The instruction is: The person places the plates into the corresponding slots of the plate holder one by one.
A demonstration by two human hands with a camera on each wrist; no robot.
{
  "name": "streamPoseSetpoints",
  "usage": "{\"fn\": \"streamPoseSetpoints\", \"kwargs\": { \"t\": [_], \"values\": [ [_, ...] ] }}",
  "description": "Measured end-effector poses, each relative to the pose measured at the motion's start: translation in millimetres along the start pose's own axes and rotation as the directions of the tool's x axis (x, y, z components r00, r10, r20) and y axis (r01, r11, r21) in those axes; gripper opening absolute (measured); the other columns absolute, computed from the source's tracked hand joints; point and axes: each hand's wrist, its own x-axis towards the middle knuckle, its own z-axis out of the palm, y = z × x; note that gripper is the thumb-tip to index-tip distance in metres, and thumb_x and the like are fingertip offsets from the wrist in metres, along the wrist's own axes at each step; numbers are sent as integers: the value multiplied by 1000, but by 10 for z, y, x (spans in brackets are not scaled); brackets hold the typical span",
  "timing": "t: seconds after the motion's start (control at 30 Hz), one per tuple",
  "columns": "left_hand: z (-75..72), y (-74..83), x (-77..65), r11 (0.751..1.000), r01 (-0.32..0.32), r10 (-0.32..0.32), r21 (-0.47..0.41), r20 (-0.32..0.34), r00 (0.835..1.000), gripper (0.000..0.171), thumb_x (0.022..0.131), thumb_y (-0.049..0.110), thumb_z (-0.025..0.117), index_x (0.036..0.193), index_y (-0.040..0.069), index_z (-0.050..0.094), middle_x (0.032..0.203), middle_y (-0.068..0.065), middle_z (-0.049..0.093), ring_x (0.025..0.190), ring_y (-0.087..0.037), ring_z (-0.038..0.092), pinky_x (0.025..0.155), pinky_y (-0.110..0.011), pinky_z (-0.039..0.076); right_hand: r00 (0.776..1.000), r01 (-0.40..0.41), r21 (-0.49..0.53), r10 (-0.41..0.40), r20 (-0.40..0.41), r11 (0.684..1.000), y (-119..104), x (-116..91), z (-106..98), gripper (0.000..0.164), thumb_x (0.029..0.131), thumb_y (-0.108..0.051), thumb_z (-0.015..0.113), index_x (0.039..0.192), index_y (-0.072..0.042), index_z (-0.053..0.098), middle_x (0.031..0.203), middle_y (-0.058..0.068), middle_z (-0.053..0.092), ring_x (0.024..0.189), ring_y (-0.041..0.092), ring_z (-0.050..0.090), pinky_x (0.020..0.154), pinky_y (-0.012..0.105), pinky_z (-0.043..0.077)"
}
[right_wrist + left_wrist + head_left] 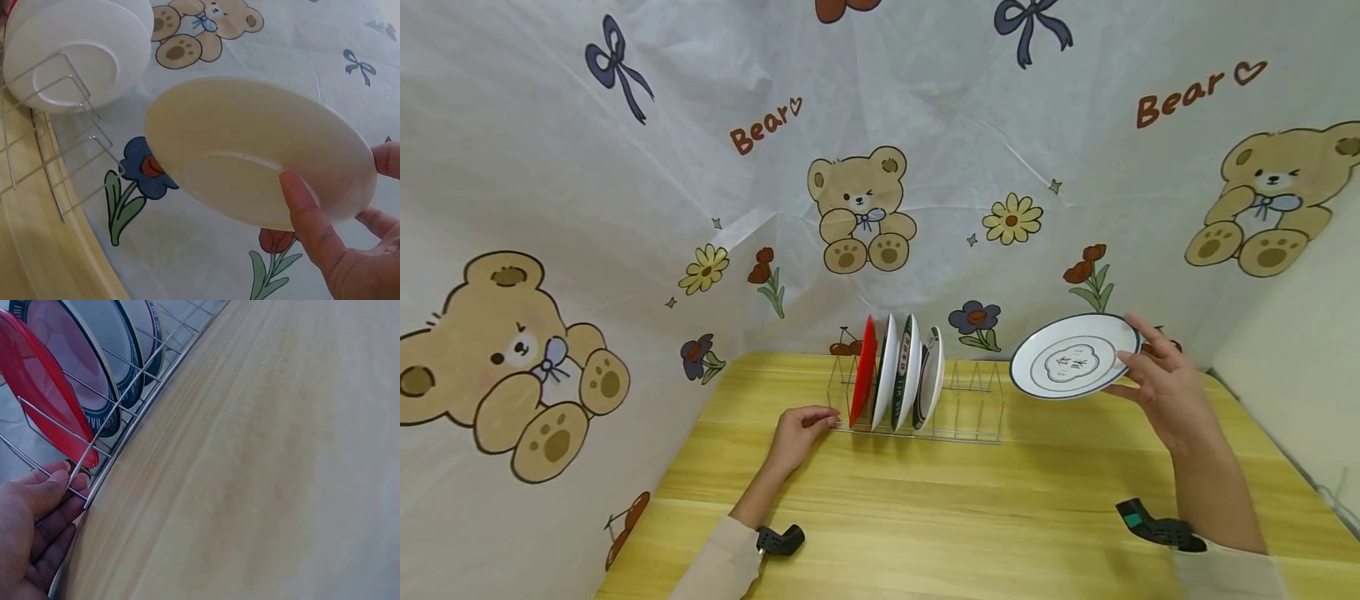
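My right hand (1172,400) grips a white plate (1067,357) with a thin dark rim by its right edge. The plate is tilted above the table, right of the rack, its printed centre facing the head camera. In the right wrist view a finger lies against the plain underside of this plate (250,131). At the other side my left hand (797,435) pinches the left end wire of a metal dish rack (962,439). Standing on edge in the rack are a red plate (863,375) and several white plates (885,375), some with patterned rims.
The rack's right slots show bare wires. Beneath it is a wood-grain table (910,517). A white cloth (925,100) printed with bears and flowers hangs behind and to the left. A plain wall (1300,350) stands at the right.
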Motion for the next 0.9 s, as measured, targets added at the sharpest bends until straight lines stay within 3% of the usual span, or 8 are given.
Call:
{"fn": "streamPoseSetpoints", "kwargs": {
  "t": [0.27,0.47,0.9],
  "values": [
    [-26,-18,-14,1000,-2,2,-15,3,1000,17,96,-5,65,109,-11,74,106,-25,73,100,-42,71,87,-37,60,1000,2,-15,-2,19,1000,50,31,245,61,105,4,47,161,-15,31,140,10,41,99,15,70,75,33,63],
    [-13,-11,-26,1000,-2,2,-4,0,1000,17,96,-5,65,109,-10,74,105,-25,74,100,-41,71,86,-37,61,1000,-6,-65,6,5,998,104,27,461,62,104,1,52,160,-18,34,131,13,50,97,15,70,76,32,63],
    [-19,-51,18,1000,9,-9,-30,10,1000,17,96,-7,64,109,-10,74,106,-23,74,100,-41,71,86,-33,60,1000,-4,-279,-2,-23,960,357,43,811,68,100,-5,65,159,-19,35,121,21,48,95,14,71,76,30,62]
  ]
}}
